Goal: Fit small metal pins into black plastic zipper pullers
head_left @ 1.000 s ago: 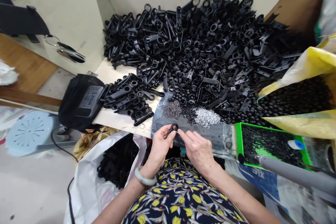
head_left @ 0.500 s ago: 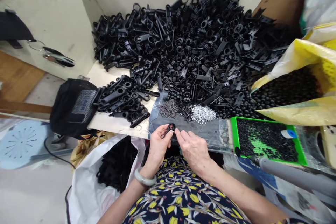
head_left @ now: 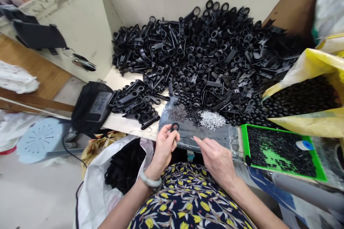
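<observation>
My left hand [head_left: 164,146] is closed on a small black plastic part with a ring-shaped end [head_left: 175,126], which sticks out past the fingertips. To its right, my right hand [head_left: 216,155] pinches a thin, light-coloured pin [head_left: 191,138] between thumb and forefinger. A gap separates the pin from the black part. Just beyond both hands, on the dark mat [head_left: 188,136], lie a pile of white or silver pins [head_left: 212,120] and a heap of small grey pieces [head_left: 177,113]. The rest of the black part is hidden by my left fingers.
A large heap of black plastic parts [head_left: 209,57] covers the back. Nearer left are more black ring-ended parts [head_left: 131,102]. At right stand a green tray [head_left: 244,143] and a yellow bag [head_left: 309,59] of black balls. A white sack [head_left: 92,175] hangs at front left.
My right hand has drawn back to the right, away from the black part, with the pin in its fingertips. My left hand still holds the part. The head view has shifted.
</observation>
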The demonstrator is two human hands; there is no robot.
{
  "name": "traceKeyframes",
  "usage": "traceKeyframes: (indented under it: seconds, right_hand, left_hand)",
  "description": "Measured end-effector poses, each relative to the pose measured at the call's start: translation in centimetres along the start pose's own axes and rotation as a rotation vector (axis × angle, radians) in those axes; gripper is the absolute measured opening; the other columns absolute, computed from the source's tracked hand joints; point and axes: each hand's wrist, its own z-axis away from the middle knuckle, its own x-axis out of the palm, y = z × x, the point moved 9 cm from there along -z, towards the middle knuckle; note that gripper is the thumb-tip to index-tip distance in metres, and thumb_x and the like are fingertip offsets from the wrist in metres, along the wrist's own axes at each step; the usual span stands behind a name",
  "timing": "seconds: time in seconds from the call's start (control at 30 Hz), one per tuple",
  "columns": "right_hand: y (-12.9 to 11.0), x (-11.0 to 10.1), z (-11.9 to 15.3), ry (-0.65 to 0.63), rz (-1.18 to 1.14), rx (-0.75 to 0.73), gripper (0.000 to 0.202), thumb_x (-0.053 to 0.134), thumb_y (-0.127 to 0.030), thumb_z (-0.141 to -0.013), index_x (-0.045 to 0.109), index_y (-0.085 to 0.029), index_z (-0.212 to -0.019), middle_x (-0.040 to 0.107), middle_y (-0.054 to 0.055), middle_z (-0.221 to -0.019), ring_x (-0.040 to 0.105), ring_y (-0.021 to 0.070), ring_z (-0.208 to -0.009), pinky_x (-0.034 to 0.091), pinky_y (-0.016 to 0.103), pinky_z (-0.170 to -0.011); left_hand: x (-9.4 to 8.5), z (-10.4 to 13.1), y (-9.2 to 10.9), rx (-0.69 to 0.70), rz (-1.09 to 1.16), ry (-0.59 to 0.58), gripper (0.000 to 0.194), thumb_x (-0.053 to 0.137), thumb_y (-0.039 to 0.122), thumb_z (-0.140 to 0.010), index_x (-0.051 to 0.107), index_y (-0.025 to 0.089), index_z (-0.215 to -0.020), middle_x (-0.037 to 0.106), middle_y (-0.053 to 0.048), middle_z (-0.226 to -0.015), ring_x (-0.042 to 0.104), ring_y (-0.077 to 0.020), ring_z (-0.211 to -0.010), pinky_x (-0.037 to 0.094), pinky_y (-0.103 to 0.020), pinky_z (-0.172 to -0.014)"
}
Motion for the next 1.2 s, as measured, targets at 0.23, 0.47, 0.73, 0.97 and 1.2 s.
traceKeyframes:
  seconds: [0.23, 0.47, 0.73, 0.97, 1.2]
  right_hand:
    - [1.8, 1.1, -2.5, 0.004, -0.543, 0.167, 0.034, 0.046, -0.029, -0.107, 0.070, -0.026, -0.131, 0.069, 0.002, -0.088, 0.064, 0.0137, -0.076, 0.048, 0.024, -0.069]
    - [3.3, 3.8, -4.1, 0.006, -0.758, 0.239, 0.033, 0.051, -0.034, -0.103, 0.074, -0.024, -0.124, 0.073, 0.003, -0.090, 0.068, 0.0169, -0.080, 0.052, 0.027, -0.075]
    - [3.0, 5.2, -4.1, -0.041, -0.608, 0.220, 0.035, 0.049, -0.033, -0.103, 0.074, -0.023, -0.126, 0.075, 0.006, -0.096, 0.069, 0.0175, -0.080, 0.053, 0.028, -0.072]
    - [2.4, 5.1, -3.9, -0.023, -0.438, 0.141, 0.035, 0.044, -0.033, -0.106, 0.073, -0.027, -0.125, 0.075, 0.003, -0.092, 0.073, 0.0167, -0.078, 0.054, 0.025, -0.068]
    - [1.2, 4.9, -3.6, 0.011, -0.333, 0.086, 0.034, 0.045, -0.029, -0.106, 0.072, -0.029, -0.127, 0.073, 0.001, -0.091, 0.072, 0.0144, -0.079, 0.052, 0.021, -0.067]
  left_hand:
    - [1.4, 1.3, -0.5, -0.095, 0.126, -0.160, 0.031, 0.073, 0.029, -0.086, 0.056, 0.018, -0.109, 0.064, 0.001, -0.083, 0.048, -0.0042, -0.054, 0.035, -0.017, -0.053]
    - [1.0, 2.3, 0.1, -0.131, 0.227, -0.169, 0.036, 0.061, 0.014, -0.078, 0.061, 0.016, -0.114, 0.068, -0.004, -0.093, 0.055, -0.0104, -0.063, 0.039, -0.024, -0.061]
    - [0.6, 2.2, 0.8, -0.091, 0.190, -0.137, 0.033, 0.064, 0.019, -0.079, 0.062, 0.019, -0.112, 0.070, -0.004, -0.101, 0.057, -0.0110, -0.065, 0.043, -0.026, -0.065]
    - [-3.8, 1.3, 9.9, 0.493, -0.363, 0.159, 0.031, 0.054, 0.042, -0.101, 0.059, 0.025, -0.126, 0.072, -0.008, -0.098, 0.065, -0.0212, -0.084, 0.051, -0.034, -0.080]
    - [-7.5, -1.6, 20.5, 0.968, -1.305, 0.613, 0.038, 0.051, 0.031, -0.101, 0.067, 0.022, -0.134, 0.068, -0.014, -0.136, 0.052, -0.0335, -0.131, 0.030, -0.051, -0.113]
